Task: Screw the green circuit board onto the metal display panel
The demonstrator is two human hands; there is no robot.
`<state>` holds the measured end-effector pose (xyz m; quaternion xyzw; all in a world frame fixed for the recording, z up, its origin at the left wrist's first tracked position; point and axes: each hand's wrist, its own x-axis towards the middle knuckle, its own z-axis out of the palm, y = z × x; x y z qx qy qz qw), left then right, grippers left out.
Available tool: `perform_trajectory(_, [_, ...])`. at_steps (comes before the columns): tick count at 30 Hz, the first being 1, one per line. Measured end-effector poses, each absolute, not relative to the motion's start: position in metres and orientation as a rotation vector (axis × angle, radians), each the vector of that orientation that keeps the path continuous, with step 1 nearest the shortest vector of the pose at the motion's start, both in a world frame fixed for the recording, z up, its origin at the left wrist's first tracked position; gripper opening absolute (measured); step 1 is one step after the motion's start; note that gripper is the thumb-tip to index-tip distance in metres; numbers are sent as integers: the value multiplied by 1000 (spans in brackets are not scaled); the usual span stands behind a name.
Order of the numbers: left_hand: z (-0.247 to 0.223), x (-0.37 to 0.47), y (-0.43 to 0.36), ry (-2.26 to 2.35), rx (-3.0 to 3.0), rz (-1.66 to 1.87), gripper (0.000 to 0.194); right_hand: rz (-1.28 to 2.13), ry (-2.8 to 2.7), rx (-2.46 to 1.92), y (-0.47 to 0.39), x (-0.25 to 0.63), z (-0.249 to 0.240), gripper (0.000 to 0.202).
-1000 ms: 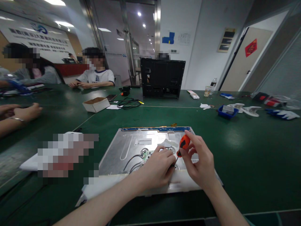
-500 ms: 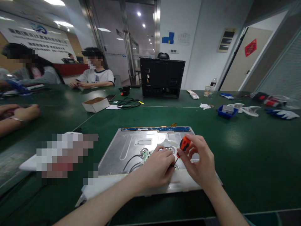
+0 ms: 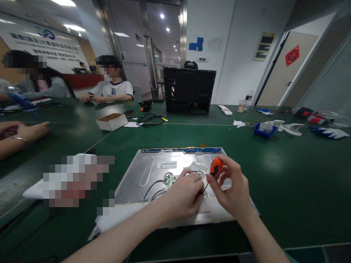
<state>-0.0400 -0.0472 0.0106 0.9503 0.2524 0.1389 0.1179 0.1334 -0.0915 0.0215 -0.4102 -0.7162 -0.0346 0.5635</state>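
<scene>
A flat silver panel (image 3: 148, 171) lies on the green table, with a blue circuit strip (image 3: 181, 150) along its far edge. My right hand (image 3: 233, 186) holds an orange and black screwdriver (image 3: 216, 167) by its handle, the shaft slanting down to the left. Over the panel's middle, my left hand (image 3: 185, 193) is closed near the screwdriver's tip; its fingertips and whatever they grip are hidden. Beside it a small green circuit board (image 3: 170, 179) with black cables (image 3: 151, 188) shows partly.
A black monitor frame (image 3: 189, 91) stands at the back. Also on the table (image 3: 287, 175) are an open white box (image 3: 112, 122), a coiled black cable (image 3: 149, 119) and a blue tray (image 3: 264, 130). Other people sit on the left; one person's hands (image 3: 30, 133) rest near the left edge.
The screwdriver handle has turned slightly in my right hand, whose fingers have shifted a little. My left hand keeps its place.
</scene>
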Motion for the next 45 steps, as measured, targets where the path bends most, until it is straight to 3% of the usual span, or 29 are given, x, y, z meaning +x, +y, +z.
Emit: perform_trajectory(45, [12,-40,-48,736,2795,405,9,-68,-1693,-992,-93,133,24,46])
